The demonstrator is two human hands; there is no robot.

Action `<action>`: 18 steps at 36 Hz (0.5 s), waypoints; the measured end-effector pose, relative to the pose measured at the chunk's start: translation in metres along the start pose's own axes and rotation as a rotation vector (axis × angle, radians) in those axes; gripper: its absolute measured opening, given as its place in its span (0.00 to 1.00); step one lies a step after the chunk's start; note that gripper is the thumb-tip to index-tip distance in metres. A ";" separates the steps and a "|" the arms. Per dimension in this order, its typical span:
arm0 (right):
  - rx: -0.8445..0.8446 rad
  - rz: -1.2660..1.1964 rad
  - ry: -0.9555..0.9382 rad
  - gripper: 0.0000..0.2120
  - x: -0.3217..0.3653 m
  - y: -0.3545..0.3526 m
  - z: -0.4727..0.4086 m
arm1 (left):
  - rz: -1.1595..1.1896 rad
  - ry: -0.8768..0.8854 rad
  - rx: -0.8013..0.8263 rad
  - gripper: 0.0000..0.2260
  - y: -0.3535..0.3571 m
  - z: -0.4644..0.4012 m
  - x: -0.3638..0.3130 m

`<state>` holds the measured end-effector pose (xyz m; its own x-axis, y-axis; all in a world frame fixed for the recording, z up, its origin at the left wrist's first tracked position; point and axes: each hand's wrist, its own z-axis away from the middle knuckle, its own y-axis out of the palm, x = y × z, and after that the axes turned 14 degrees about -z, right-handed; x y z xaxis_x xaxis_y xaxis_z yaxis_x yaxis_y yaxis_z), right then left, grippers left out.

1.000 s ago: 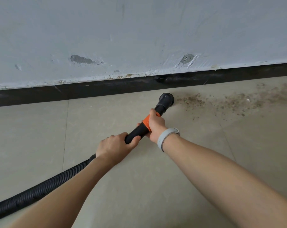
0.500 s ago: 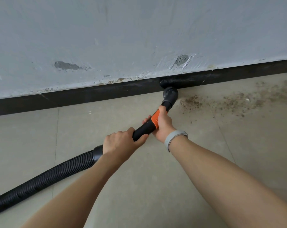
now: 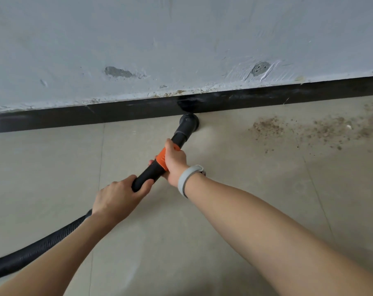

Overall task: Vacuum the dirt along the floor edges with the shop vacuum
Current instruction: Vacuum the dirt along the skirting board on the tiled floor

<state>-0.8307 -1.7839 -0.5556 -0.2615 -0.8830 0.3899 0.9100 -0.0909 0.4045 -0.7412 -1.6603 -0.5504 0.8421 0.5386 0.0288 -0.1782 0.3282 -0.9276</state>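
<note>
While both hands (image 3: 146, 179) grip it, wand (image 3: 151, 170) touches baseboard (image 3: 117, 116).

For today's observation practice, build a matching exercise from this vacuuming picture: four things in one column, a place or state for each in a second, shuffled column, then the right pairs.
Things
1. nozzle
2. dirt
3. left hand
4. wristband

Places or states
A. scattered on the floor, right of the nozzle
B. grips the black tube, nearer the ribbed hose
C. against the black baseboard
D. worn on the right wrist

Pairs: 1-C, 2-A, 3-B, 4-D
</note>
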 end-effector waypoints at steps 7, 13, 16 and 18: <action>-0.095 -0.015 -0.077 0.16 -0.023 -0.030 0.024 | -0.062 0.091 0.121 0.20 0.007 0.030 -0.008; -0.143 -0.163 -0.039 0.16 -0.039 -0.064 0.053 | -0.199 0.304 0.226 0.20 -0.009 0.044 -0.006; -0.191 -0.257 -0.045 0.20 -0.043 -0.075 0.065 | -0.279 0.418 0.253 0.20 -0.017 0.042 -0.010; -0.236 -0.333 -0.056 0.20 -0.048 -0.083 0.071 | -0.317 0.479 0.274 0.20 -0.018 0.042 -0.014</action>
<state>-0.9167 -1.7017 -0.5489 -0.5658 -0.7612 0.3169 0.8195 -0.4767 0.3181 -0.7707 -1.6410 -0.5187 0.9983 -0.0038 0.0580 0.0472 0.6354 -0.7708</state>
